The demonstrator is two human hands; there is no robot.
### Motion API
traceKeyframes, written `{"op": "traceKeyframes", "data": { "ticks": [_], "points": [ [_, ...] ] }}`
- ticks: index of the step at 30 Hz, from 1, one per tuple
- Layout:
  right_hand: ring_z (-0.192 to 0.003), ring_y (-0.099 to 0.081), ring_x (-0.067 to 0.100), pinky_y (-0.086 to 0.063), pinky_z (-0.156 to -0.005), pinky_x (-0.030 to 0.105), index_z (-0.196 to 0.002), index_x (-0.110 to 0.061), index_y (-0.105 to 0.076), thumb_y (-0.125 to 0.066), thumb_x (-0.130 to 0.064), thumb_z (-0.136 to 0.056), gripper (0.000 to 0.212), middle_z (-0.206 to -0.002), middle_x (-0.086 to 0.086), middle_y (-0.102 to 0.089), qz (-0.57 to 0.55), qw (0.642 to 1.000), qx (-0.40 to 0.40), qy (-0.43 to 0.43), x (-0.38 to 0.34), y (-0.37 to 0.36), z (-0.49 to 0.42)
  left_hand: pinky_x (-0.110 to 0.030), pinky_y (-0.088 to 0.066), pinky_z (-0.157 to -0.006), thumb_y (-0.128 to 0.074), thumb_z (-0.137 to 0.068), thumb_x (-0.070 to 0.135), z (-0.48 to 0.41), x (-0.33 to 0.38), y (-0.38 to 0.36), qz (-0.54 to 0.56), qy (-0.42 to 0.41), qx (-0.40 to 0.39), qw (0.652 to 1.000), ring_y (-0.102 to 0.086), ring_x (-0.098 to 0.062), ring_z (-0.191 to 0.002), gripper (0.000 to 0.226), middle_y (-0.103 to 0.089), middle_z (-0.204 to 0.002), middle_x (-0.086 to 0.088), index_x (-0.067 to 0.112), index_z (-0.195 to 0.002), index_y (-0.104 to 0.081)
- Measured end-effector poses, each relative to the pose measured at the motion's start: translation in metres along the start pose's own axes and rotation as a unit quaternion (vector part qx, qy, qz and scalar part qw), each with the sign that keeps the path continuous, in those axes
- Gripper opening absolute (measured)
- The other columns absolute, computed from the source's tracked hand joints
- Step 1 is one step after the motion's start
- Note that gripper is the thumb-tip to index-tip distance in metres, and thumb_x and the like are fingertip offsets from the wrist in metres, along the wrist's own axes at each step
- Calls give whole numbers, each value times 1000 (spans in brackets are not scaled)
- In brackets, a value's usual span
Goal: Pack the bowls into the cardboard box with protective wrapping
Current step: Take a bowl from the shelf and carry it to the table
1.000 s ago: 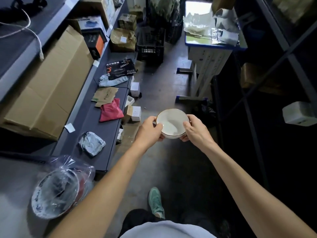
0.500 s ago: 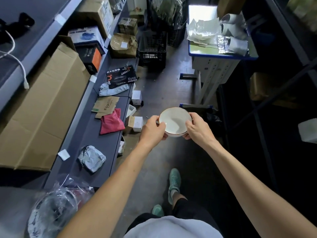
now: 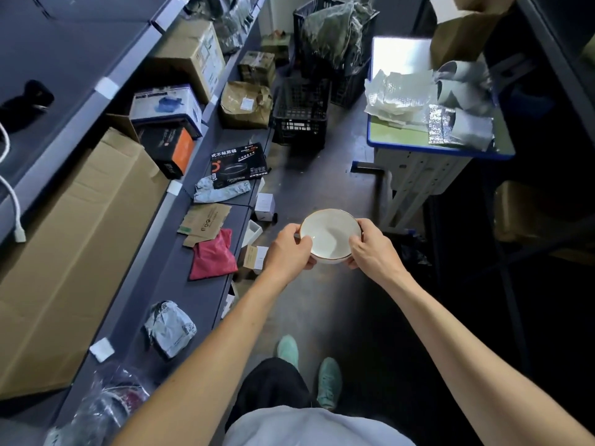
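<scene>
A white bowl with a thin gold rim (image 3: 328,235) is held out over the aisle floor, open side up. My left hand (image 3: 291,249) grips its left rim and my right hand (image 3: 370,249) grips its right rim. Sheets of silvery bubble wrap (image 3: 418,101) lie piled on a blue-edged table (image 3: 434,149) ahead on the right. A plastic-wrapped patterned bowl (image 3: 106,403) sits on the shelf at lower left. An open cardboard box (image 3: 463,30) stands at the table's far end.
A low dark shelf (image 3: 180,275) runs along the left with a large flat carton (image 3: 74,246), a red pouch (image 3: 212,255), grey parcels and boxes. Black crates (image 3: 301,114) block the aisle's far end. Small white boxes lie on the floor. Dark racking lines the right.
I have stepped forward along the aisle with the bowl in both hands; the table and crates are nearer, and the wrapped bowl has slid toward the lower left edge.
</scene>
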State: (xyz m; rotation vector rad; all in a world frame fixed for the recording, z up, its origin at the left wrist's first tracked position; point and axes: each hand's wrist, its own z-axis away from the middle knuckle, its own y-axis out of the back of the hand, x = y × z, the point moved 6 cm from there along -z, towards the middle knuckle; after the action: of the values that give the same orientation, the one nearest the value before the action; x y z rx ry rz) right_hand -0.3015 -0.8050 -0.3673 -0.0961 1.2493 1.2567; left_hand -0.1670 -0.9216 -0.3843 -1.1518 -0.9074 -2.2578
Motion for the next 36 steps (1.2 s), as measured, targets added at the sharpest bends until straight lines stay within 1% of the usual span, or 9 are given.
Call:
{"op": "traceKeyframes", "data": {
  "ticks": [5,15,20,22,26,28,31,33,36],
  "points": [
    [-73,-71,21,-58,-80,39,-122,-24,-51,-34,-16,-86,40,-95,8,-70,12,1000,13,-12,-24,-2,-56,-48,-62,-75,-48,-92,18,-55,20,17,-9,-7,0,1000,-74,-21,-67,20,-68,-89,2,16,-109,-57],
    [-97,-67,40,-56,-87,48,-132,-20,-45,-46,-15,-82,51,-110,17,-68,24,999,13,-36,-87,-13,-172,-40,-60,-80,-47,-95,17,-182,72,69,-47,-17,-19,999,-73,-20,-75,25,-68,-102,0,15,-117,-58],
    [-98,-66,39,-55,-89,47,-135,-21,-44,-46,-14,-87,49,-110,18,-68,17,998,26,-46,-107,-7,-216,-7,-44,-50,-49,-95,19,-234,90,82,-75,-45,-14,996,-57,17,-53,18,-59,-90,17,24,-111,-55],
    [-96,-67,38,-55,-88,47,-134,-22,-45,-45,-14,-86,49,-110,17,-68,11,998,28,-50,-114,-3,-234,-15,-50,-57,-49,-94,19,-253,96,84,-72,-45,-15,996,-58,17,-56,17,-61,-94,14,25,-109,-55],
    [-95,-67,38,-56,-85,51,-130,-23,-47,-44,-18,-84,47,-114,14,-65,-3,999,23,-40,-126,3,-266,-43,-61,-78,-48,-93,18,-286,109,83,-55,-31,-22,998,-70,-14,-82,25,-65,-102,4,20,-115,-59],
    [-92,-68,35,-57,-83,49,-127,-25,-48,-41,-26,-79,49,-112,11,-66,-9,999,23,-38,-131,9,-287,-33,-61,-75,-49,-93,19,-309,117,83,-73,-38,-16,996,-69,-5,-73,21,-64,-99,7,23,-111,-58],
    [-95,-67,37,-55,-87,48,-126,-25,-49,-40,-32,-72,55,-114,11,-66,-11,999,21,-37,-135,23,-330,-8,-46,-52,-49,-94,19,-345,140,79,-99,-52,2,994,-58,10,-62,17,-57,-88,18,26,-109,-55],
    [-93,-68,34,-56,-85,46,-126,-26,-49,-41,-30,-78,49,-114,9,-66,-18,999,15,-32,-137,35,-360,-21,-56,-61,-47,-95,19,-365,158,72,-86,-41,-4,995,-64,5,-66,21,-60,-92,15,22,-114,-57],
    [-81,-70,18,-58,-71,35,-124,-30,-51,-39,-29,-86,40,-110,2,-66,-27,999,16,-14,-141,56,-397,-44,-59,-82,-46,-95,19,-392,184,61,-79,-21,-14,997,-71,-22,-90,27,-65,-107,0,17,-119,-59]
  ]
}}
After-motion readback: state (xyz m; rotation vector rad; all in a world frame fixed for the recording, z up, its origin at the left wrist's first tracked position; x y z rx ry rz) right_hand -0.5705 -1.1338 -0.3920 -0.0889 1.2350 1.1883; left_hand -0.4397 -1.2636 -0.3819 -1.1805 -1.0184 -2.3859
